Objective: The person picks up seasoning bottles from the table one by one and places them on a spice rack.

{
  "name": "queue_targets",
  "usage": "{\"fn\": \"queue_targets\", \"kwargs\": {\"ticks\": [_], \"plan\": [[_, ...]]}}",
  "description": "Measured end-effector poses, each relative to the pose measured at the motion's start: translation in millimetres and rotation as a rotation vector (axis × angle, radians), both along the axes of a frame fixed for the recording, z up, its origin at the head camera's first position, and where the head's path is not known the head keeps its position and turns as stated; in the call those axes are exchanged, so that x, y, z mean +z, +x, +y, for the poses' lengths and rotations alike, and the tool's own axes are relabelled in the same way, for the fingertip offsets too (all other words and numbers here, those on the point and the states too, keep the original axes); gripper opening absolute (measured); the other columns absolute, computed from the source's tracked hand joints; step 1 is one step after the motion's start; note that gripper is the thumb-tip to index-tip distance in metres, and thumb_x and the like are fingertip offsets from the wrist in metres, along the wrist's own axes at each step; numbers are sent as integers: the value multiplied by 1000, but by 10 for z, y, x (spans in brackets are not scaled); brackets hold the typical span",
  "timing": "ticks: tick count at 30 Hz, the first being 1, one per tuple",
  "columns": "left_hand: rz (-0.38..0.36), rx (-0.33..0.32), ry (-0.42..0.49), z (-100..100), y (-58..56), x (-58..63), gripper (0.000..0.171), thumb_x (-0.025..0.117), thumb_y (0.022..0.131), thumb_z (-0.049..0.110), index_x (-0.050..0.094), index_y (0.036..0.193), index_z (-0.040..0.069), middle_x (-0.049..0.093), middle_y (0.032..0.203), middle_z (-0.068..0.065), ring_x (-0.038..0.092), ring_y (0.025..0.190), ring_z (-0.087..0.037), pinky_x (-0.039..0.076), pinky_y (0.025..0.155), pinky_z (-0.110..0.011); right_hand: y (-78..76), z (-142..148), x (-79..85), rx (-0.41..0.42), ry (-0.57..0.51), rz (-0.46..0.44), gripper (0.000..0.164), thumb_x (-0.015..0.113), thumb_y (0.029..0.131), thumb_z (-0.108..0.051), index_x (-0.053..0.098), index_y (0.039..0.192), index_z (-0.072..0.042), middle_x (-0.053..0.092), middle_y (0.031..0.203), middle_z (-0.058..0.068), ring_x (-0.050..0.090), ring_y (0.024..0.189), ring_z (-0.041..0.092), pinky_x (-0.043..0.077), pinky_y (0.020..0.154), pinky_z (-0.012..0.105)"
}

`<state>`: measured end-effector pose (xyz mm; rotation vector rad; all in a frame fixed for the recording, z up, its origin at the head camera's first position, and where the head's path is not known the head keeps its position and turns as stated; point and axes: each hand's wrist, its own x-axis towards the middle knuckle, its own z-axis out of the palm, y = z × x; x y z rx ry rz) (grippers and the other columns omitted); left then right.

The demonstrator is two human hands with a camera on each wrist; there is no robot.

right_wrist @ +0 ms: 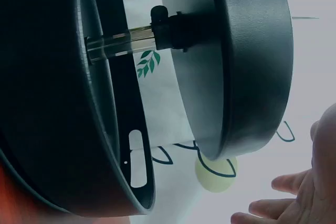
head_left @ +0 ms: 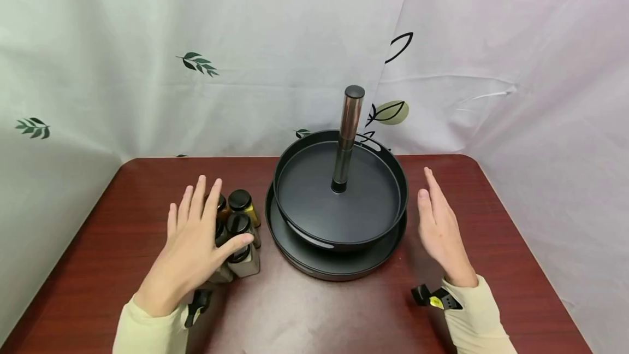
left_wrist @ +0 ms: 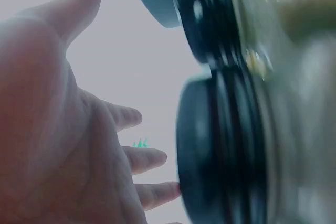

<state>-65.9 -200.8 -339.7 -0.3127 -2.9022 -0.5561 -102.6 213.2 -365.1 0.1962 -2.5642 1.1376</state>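
A black round tiered rack stands mid-table in the head view, its upper tray [head_left: 309, 201] over a wider lower tray [head_left: 295, 261]. A metallic post [head_left: 346, 135] rises from the upper tray's centre. The right wrist view shows another dark round tray [right_wrist: 257, 51] beyond the post. To the left, several glass spice jars [head_left: 244, 264] with black lids [left_wrist: 220, 150] cluster together. My left hand [head_left: 189, 247], fingers spread, is over and beside these jars, hiding some. On the rack's right side, my right hand [head_left: 442, 228] is held on edge with fingers straight, apart from the trays and holding nothing.
The reddish-brown wooden table [head_left: 103, 250] has rounded back corners. Behind it hangs a white curtain [head_left: 245, 26] with leaf prints, which continues along both sides. Dark straps [head_left: 444, 299] sit at both wrists.
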Motion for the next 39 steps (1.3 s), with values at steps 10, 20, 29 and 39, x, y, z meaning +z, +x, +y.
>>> {"fn": "queue_targets", "kwargs": {"ticks": [10, 20, 29, 39], "plan": [[80, -34, 115, -283, 173, 5, 108, 77, 67, 49, 16, 149, 15, 10, 153, -15, 8, 137, -42, 8, 102, -66, -64, -58, 19, 17, -53, -12, 47, 33, 101, -32, 22, 146, -34, 39, 142, 12, 37, 128, 30, 32, 98, 51], [78, 71, 159, -498, 389, -103, 111, 85, 54, 49, 28, 146, 20, 23, 148, -12, 33, 122, -41, 34, 80, -57, -85, -92, 33, 32, -68, -7, 47, 36, 101, -30, 24, 145, -37, 40, 142, 8, 38, 129, 26, 34, 98, 46], [137, 112, 125, -594, 479, -259, 103, 89, 46, 43, 44, 134, 13, 40, 130, -11, 46, 107, -27, 39, 67, -36, -75, -104, 31, 35, -71, -9, 47, 37, 101, -29, 24, 145, -36, 41, 141, 8, 39, 128, 26, 35, 97, 43], [125, 154, 152, -618, 514, -481, 91, 92, 47, 18, 45, 124, 6, 47, 116, -11, 55, 84, -23, 37, 67, -7, -107, -156, 41, 42, -75, -1, 46, 39, 100, -28, 28, 144, -37, 44, 139, 8, 41, 127, 20, 34, 98, 35]]}}
